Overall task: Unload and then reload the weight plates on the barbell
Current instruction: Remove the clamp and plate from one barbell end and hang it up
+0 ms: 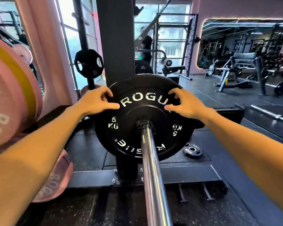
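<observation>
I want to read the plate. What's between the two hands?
In the head view, the top of the black plate, with its white ROGUE lettering, lies between the left hand and the right hand.
</observation>
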{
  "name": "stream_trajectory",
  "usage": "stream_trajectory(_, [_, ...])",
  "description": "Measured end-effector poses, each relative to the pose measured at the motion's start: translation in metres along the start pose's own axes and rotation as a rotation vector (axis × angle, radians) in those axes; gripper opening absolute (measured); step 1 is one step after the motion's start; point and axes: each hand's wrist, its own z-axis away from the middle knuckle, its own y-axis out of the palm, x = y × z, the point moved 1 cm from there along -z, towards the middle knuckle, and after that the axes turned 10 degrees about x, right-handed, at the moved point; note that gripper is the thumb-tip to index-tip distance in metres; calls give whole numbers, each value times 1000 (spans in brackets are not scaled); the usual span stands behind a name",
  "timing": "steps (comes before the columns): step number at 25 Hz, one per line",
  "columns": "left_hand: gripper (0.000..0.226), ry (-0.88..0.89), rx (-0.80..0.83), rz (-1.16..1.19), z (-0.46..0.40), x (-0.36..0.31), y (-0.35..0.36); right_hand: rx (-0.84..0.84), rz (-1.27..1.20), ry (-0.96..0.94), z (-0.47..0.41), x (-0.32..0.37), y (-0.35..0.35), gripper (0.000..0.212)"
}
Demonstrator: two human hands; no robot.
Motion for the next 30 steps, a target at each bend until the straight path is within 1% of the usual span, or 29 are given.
stream_trajectory(3, [36,-39,72,38,5,23,37,60,-77,-6,2,-1,36,49])
stream_trajectory(5, [31,-42,89,51,5,32,56,70,-109,-2,2,-1,55,43])
stream_trajectory(10, [10,-41,108,68,-7,38,88,123,-194,67,-2,-3,86,38])
stream_trajectory(13, [17,-53,157,88,-17,38,102,142,-199,87,-7,-1,93,35])
stream_trajectory(16, [20,-98,217,219,-25,30,117,159,-211,67,-13,2,100,30])
stream_trajectory(18, [20,-114,248,298,-27,23,125,177,-234,59,-16,3,105,30])
stream_trajectory(22, [19,-93,256,389,-32,15,135,192,-283,122,-18,1,112,30])
stream_trajectory(27, [23,-63,212,364,-36,6,137,194,-385,165,-14,-4,123,31])
stream_trajectory(30, [24,-26,192,325,-40,0,133,221,-409,176,-13,-3,126,25])
